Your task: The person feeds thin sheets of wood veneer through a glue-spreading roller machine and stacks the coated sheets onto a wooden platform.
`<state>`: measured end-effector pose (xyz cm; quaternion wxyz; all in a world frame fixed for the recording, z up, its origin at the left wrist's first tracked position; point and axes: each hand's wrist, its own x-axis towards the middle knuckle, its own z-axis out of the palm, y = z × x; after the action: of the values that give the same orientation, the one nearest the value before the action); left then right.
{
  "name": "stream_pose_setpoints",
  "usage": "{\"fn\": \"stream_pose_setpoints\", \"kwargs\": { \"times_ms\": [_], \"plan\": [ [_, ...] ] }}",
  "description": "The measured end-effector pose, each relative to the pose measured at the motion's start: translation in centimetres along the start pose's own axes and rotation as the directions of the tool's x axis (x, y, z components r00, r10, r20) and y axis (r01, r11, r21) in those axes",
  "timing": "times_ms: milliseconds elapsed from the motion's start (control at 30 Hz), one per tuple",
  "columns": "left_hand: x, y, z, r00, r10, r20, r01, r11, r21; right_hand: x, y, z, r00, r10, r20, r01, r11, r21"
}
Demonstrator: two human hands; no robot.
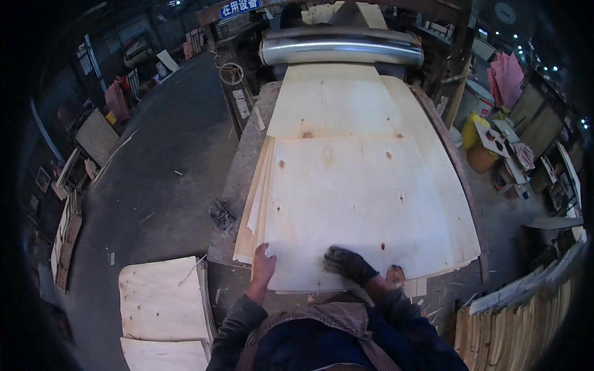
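Observation:
A broad pale wood veneer sheet with dark knots lies on top of other veneer sheets in front of me. Its far end runs under another sheet that reaches up to a shiny metal roller. My left hand, bare, is at the near left edge of the top sheet, with thumb and forefinger apart. In a dark glove, my right hand rests on the sheet near its front edge, fingers pointing left. I see nothing held in either hand.
Low on my left stands a stack of veneer. More veneer stands on edge in a bundle at the lower right. A bucket, a yellow bag and scraps clutter the right side. Dark floor stretches along the left.

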<state>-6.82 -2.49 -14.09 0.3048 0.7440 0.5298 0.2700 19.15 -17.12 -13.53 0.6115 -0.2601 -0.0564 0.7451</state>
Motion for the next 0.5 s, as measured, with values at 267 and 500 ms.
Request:
{"fn": "stream_pose_setpoints", "kwargs": {
  "times_ms": [267, 500],
  "plan": [
    [0.6, 0.8, -0.7, 0.998, -0.054, 0.018, 0.055, 0.994, -0.089, -7.7, 2.2, -1.2, 0.994, -0.096, -0.043, 0.094, 0.995, -0.033],
    [1.2, 1.2, -2.0, 0.958, -0.248, 0.142, 0.276, 0.932, -0.235, -11.6, -0.7, -6.7, 0.88, -0.376, 0.288, 0.205, -0.246, -0.947]
  ]
}}
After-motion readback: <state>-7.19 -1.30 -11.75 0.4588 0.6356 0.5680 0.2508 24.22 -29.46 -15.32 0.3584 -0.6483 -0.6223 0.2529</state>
